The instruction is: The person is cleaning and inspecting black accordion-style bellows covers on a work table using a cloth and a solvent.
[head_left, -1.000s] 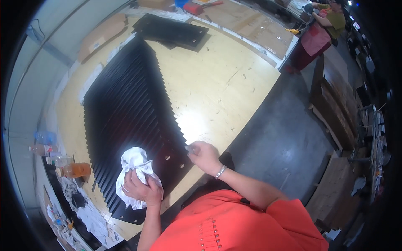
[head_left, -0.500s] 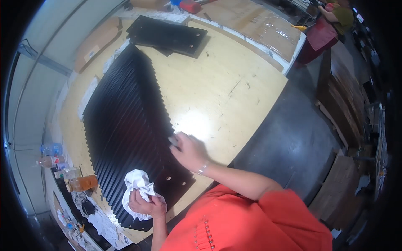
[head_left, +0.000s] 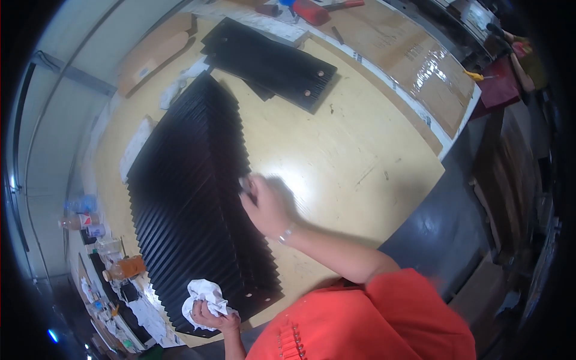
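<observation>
A pale wooden worktable [head_left: 372,150], scuffed with dark marks, fills the middle of the workshop, with a light panelled wall [head_left: 72,66] to its left and a smooth grey floor [head_left: 420,222] to its right. On its left half lies a black pleated bellows cover [head_left: 186,180], running lengthwise away from the person in red. The left hand [head_left: 214,319] is closed around a crumpled white cloth [head_left: 205,293] at the near end. The right hand [head_left: 267,207], fingers curled in, pinches a small greyish piece [head_left: 244,185] at the pleated right edge; I cannot tell what it is.

Flat black plates [head_left: 270,60] with holes lie stacked just past the far end, closing off that side. Beyond them are a taped cardboard sheet [head_left: 408,57] and a red mallet [head_left: 311,12]. An amber bottle [head_left: 125,268] leans near the left edge, other bottles behind it. A co-worker [head_left: 504,81] is at the far right.
</observation>
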The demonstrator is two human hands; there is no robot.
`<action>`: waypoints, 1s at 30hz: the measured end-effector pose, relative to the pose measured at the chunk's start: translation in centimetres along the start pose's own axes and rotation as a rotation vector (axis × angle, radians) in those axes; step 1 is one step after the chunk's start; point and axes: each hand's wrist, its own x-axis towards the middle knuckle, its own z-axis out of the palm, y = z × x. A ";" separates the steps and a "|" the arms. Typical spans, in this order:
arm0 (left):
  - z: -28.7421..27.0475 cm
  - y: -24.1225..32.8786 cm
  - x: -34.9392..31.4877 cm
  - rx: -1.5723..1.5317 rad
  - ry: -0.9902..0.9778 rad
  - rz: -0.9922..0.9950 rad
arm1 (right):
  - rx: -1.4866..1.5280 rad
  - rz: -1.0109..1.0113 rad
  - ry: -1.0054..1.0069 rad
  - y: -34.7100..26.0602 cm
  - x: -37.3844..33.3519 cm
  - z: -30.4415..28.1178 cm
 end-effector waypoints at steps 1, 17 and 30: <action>0.2 0.0 0.0 0.006 -0.009 -0.006 | 0.056 -0.023 0.070 0.1 2.5 1.4; 0.6 0.6 -0.8 0.031 -0.075 -0.129 | 0.024 -0.152 0.172 -0.1 15.8 4.3; 1.2 1.8 -0.4 -0.028 -0.079 -0.192 | -0.030 0.000 0.141 3.2 23.2 2.8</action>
